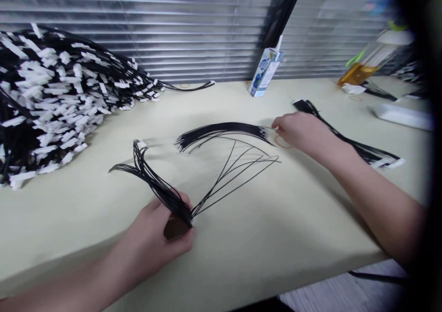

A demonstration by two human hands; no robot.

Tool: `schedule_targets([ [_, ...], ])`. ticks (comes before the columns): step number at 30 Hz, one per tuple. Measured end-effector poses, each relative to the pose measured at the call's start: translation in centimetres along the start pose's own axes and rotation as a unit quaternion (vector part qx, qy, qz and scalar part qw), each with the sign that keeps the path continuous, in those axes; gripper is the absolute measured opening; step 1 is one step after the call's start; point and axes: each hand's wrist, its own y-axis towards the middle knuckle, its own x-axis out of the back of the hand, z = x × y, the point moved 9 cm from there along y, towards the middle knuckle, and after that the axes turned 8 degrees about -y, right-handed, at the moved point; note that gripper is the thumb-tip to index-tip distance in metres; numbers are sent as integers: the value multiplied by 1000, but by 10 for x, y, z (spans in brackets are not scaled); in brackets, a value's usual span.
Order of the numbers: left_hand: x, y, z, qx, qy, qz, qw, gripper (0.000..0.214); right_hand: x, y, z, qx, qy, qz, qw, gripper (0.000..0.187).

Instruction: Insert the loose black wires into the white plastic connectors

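My left hand (169, 229) is closed on a black wire harness (155, 183) near the front of the table. Its thumb and fingers pinch the end where the wires meet. Most of the wires run up to the left, and several single wires (221, 187) fan out to the right. My right hand (293, 128) is at the right end of a curved bundle of loose black wires (221, 130) with bare tips. The fingertips there are pressed together, and what they hold, if anything, is too small to make out. A rubber band (282, 141) lies beneath that hand.
A large heap of black cables with white connectors (62, 100) fills the left. Along the blinds stands a blue-and-white drink carton (265, 72). At the right are more black harnesses (359, 148), a bottle of amber liquid (359, 72) and a white object (402, 115).
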Motion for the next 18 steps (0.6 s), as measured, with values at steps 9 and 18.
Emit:
schedule_targets([
  [9,-1,1,0,12,-17,8,1000,19,29,-5,44,-51,323,24,945,25],
  [18,-5,0,4,2,-22,21,1000,19,1,-103,206,86,541,262,795,3],
])
